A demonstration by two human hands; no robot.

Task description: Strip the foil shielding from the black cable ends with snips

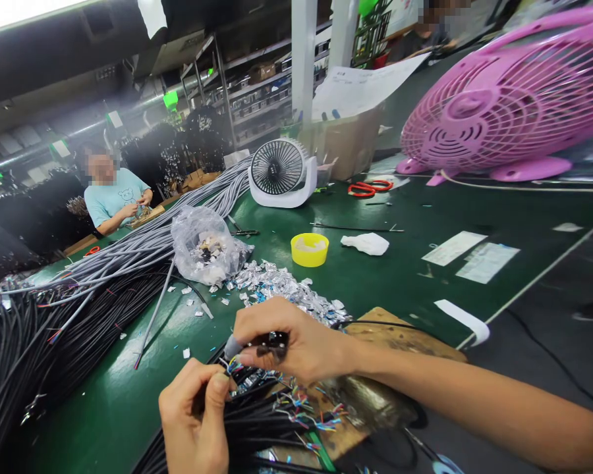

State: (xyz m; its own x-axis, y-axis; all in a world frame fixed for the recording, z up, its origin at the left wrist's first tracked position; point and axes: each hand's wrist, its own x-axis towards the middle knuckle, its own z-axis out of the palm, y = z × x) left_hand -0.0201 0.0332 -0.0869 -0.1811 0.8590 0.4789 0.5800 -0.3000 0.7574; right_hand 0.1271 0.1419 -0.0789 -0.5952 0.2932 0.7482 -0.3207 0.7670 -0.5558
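Observation:
My left hand [197, 411] is closed in a pinch on the end of a cable, where thin coloured wires [233, 364] fan out at the fingertips. My right hand [289, 339] meets it there, its fingers curled around a small dark, shiny object [273, 343] whose kind I cannot make out. Something grey covers the tip of its index finger. Below both hands runs a bundle of black cables [257, 428], their stripped ends showing many coloured wires [321, 415] over a worn wooden board [398, 332]. A heap of silvery foil scraps [286, 286] lies just beyond the hands.
Grey cables [143, 247] and black cables [89, 316] pile up at left. Around the green table [375, 283] stand a clear bag of scraps [202, 247], a yellow dish [310, 251], a white fan [279, 171], red-handled scissors [370, 189] and a pink fan [499, 99]. A co-worker [116, 194] sits at far left.

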